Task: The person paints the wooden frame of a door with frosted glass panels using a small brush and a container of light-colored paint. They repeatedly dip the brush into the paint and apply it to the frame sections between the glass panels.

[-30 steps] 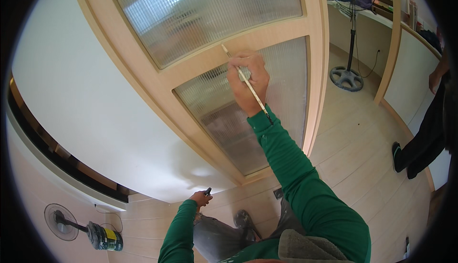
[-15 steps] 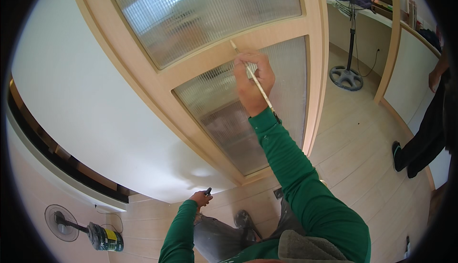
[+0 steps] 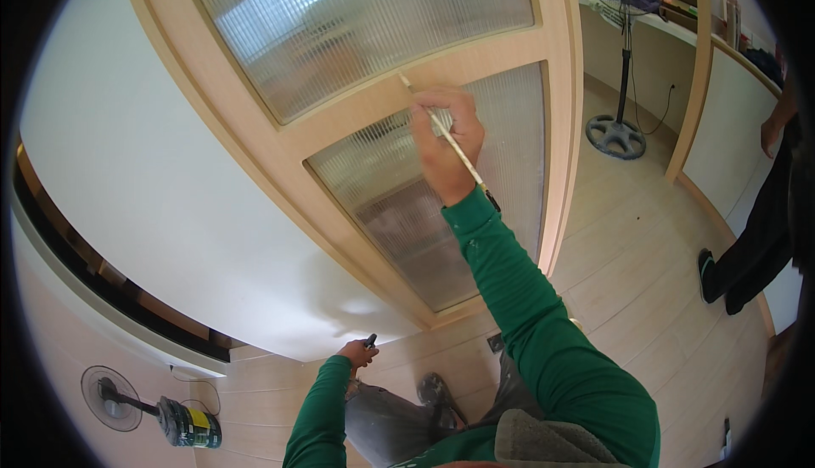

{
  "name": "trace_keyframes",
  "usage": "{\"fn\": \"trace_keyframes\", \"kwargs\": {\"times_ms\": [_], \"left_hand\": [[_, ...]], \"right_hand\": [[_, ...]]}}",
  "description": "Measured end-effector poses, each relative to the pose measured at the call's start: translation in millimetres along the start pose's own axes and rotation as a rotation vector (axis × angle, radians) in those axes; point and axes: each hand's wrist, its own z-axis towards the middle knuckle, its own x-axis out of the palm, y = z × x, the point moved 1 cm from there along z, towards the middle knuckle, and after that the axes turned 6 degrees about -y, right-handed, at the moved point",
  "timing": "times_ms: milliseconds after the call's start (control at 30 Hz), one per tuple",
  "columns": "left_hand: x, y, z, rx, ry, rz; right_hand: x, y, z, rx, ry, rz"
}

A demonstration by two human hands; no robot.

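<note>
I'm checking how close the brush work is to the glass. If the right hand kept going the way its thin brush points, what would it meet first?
Probably the wooden crossbar of the door: the right hand aims the brush up-left, tip already at that bar.

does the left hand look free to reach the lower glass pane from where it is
Probably not easily: the left hand hangs low by the knee, grips a small dark object, and the lower glass pane sits well above it.

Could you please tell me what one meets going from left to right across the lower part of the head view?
Small fan on the floor → paint can → left hand → shoe → another person's dark shoe.
</note>
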Motion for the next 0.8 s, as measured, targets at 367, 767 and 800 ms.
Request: {"fn": "trace_keyframes", "kwargs": {"times_ms": [367, 767, 800], "left_hand": [[3, 9, 8, 0.019, -0.007, -0.016], [3, 9, 7, 0.001, -0.013, -0.020], [3, 11, 7, 0.002, -0.015, -0.009]], "right_hand": [[2, 2, 2, 0.032, -0.023, 0.022], [6, 6, 1, 0.040, -0.015, 0.049], [6, 8, 0, 0.006, 0.025, 0.034]]}}
